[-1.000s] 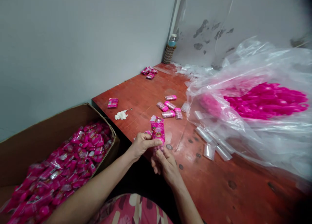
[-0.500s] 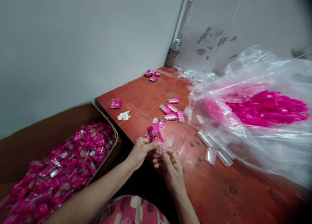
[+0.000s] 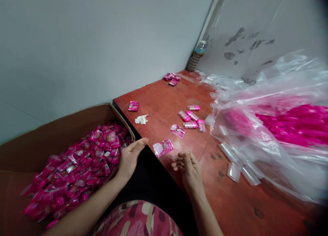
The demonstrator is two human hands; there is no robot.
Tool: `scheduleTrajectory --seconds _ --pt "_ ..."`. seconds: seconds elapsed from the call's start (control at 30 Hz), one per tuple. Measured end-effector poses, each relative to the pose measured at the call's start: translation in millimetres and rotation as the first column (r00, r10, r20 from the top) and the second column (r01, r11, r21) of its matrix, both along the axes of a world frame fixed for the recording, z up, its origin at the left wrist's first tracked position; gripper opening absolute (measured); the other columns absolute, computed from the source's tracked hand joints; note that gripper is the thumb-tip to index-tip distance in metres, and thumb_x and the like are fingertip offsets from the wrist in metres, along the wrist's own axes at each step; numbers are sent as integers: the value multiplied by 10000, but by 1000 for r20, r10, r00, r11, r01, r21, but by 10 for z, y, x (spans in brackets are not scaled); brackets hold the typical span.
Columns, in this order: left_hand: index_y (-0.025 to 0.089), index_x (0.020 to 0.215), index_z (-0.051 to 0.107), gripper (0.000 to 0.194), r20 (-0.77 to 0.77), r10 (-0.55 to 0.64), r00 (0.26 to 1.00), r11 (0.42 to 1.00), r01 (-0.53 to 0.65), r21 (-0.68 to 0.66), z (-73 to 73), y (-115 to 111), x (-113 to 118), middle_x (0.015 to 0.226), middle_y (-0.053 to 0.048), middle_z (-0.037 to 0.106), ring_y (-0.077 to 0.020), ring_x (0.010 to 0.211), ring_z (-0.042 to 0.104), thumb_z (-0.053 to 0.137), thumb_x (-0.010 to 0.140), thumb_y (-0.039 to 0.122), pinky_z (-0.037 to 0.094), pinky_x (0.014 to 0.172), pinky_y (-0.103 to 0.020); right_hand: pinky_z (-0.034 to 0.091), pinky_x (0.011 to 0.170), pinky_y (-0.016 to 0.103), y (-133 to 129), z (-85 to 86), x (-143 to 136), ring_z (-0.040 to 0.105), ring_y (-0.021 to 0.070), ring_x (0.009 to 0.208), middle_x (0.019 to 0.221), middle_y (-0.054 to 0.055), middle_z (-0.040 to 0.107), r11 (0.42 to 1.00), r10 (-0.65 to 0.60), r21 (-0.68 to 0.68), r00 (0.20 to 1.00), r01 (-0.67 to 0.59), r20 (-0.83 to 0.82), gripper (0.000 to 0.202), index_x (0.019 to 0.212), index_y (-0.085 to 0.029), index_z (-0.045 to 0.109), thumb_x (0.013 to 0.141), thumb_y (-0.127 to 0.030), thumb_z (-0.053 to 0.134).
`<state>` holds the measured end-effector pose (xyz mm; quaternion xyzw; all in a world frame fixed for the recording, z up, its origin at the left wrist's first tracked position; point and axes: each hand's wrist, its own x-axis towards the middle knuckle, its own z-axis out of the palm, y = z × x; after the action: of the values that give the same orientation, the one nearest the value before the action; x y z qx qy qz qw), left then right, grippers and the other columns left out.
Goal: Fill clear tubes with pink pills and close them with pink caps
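Note:
My left hand (image 3: 131,157) is over the right edge of the cardboard box, its fingers stretched out and nothing seen in it. My right hand (image 3: 188,166) hangs over the table's near edge with curled fingers; whether it holds anything is hidden. Just beyond it a pink printed packet (image 3: 163,147) lies flat, and a smaller pink packet (image 3: 177,130) lies behind that. Several small clear containers with pink caps (image 3: 190,125) are grouped farther back. Many filled pink packets (image 3: 84,164) are heaped in the box (image 3: 51,136) at the left.
A large clear plastic bag (image 3: 276,160) of bright pink pieces (image 3: 302,123) covers the table's right side, with empty clear tubes (image 3: 249,175) beside it. White tissue (image 3: 141,119), more pink packets (image 3: 172,78) and a bottle (image 3: 196,54) stand or lie on the red table (image 3: 159,99).
My left hand has moved left to the box and opened. The filled pink packet that was between my hands is no longer in them. The view has swung left.

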<state>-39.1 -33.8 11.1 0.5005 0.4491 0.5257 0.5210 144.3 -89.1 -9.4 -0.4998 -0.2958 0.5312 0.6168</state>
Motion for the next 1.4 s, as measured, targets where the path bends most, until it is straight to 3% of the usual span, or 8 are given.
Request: scheduleTrajectory --seconds 0.1,0.23,0.47,0.9,1.03,1.13,1.23,1.4 --pt "196 1064 593 373 -544 -42 838 939 219 264 -174 137 164 1163 -83 564 -257 1166 412 574 733 368 216 1020 -466 452 470 230 -8 2 25 583 125 552 704 30 623 999 -10 -31 998 12 57 273 810 -177 487 782 -449 487" --pt "227 1052 597 303 -799 48 599 842 406 355 -389 260 392 1195 -71 537 -263 1216 340 529 776 334 137 1022 -529 455 495 229 -58 0 58 583 127 570 707 32 628 997 -3 -79 992 13 124 274 812 -176 507 774 -448 501" --pt "254 967 634 223 -763 152 628 835 332 440 -534 276 452 1092 -23 613 -234 1170 407 492 804 311 156 1016 -531 467 547 245 -2 -13 70 573 129 597 731 41 619 993 -31 -102 956 63 292 272 735 -170 521 785 -435 483" --pt "262 952 642 225 -770 144 622 856 312 412 -451 242 510 1079 -28 622 -238 1163 409 471 811 294 149 1008 -534 495 673 317 130 -76 58 596 152 736 916 51 608 995 -77 -29 940 92 333 284 971 -189 531 772 -391 515" --pt "242 1078 576 303 -775 241 584 856 249 453 -326 579 364 1238 -50 502 -243 1216 333 460 813 329 195 1004 -496 494 689 326 109 -120 108 606 181 788 907 58 623 993 -93 -36 937 111 336 300 967 -183 541 752 -392 544" --pt "220 1145 527 360 -828 355 435 900 79 428 -300 1022 175 1314 -72 411 -283 1230 298 441 817 342 192 993 -510 491 681 325 114 -161 121 607 184 774 887 65 635 992 -94 -46 924 120 370 310 967 -176 541 750 -397 544" --pt "247 1096 563 320 -898 279 341 944 74 321 -358 1373 48 1275 -59 463 -295 1201 339 411 828 335 211 971 -529 479 691 330 115 -215 112 604 175 741 845 58 646 992 -92 -32 894 118 439 298 950 -177 551 754 -401 533" --pt "206 1104 558 326 -914 232 332 952 115 283 -373 1395 53 1271 -87 463 -300 1198 343 390 837 289 205 973 -528 469 699 322 113 -265 122 595 165 743 837 43 645 994 -88 -12 873 107 480 269 929 -191 554 755 -395 530"
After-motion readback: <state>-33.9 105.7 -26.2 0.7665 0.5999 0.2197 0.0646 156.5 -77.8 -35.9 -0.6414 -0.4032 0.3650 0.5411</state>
